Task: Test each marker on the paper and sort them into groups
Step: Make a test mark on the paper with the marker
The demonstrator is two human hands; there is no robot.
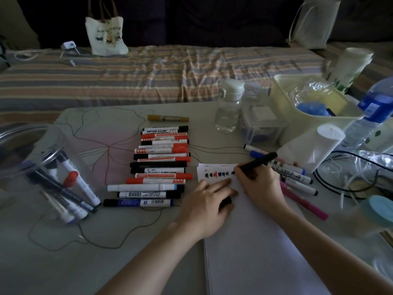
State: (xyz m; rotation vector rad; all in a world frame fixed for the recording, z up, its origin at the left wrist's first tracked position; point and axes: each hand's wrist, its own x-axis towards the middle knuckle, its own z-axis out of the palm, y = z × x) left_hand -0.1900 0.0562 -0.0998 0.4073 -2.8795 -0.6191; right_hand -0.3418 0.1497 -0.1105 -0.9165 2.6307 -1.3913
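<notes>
My right hand (260, 184) grips a black marker (260, 160) with its tip down on the white paper (255, 241), beside a row of black, red and blue test marks (215, 174). My left hand (207, 204) rests on the paper's left edge, index finger stretched out, and curls round a black cap (225, 201). Left of the paper lies a long row of black, red and blue markers (159, 165), side by side. A smaller group of markers (293, 177), one of them pink, lies right of the paper. A clear jar (42, 167) on its side holds several more.
A yellow marker (168, 118) lies alone behind the row. A clear water bottle (228, 107), a small clear box (262, 126), a cream bin (308, 111), a white roll (314, 147), a blue-labelled bottle (370, 113) and black cables (348, 177) crowd the right. A striped bed lies beyond.
</notes>
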